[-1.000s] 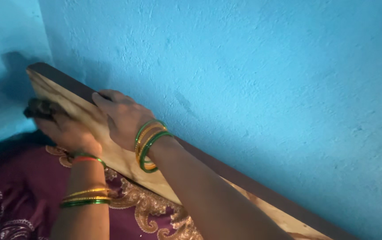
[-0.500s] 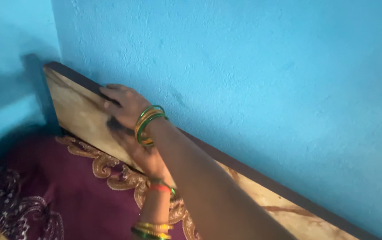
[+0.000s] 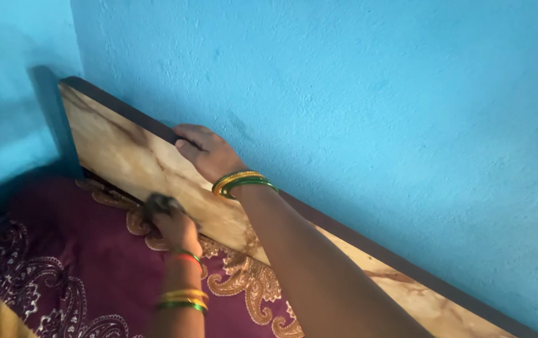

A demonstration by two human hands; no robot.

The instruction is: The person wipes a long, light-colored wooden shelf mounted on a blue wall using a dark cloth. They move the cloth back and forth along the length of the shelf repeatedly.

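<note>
Fingers of right hand (image 3: 209,153) curled over headboard (image 3: 112,147) top edge, left hand (image 3: 172,225) clutching blurred dark cloth (image 3: 159,203), fingertips hidden.

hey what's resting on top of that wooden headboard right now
The right hand rests on the headboard's dark top edge, fingers curled over it toward the blue wall. What the fingertips touch behind the board is hidden. The left hand presses a dark cloth against the board's lower face.

left hand (image 3: 172,222): blurred, grip unclear | headboard (image 3: 125,156): cut off right
</note>
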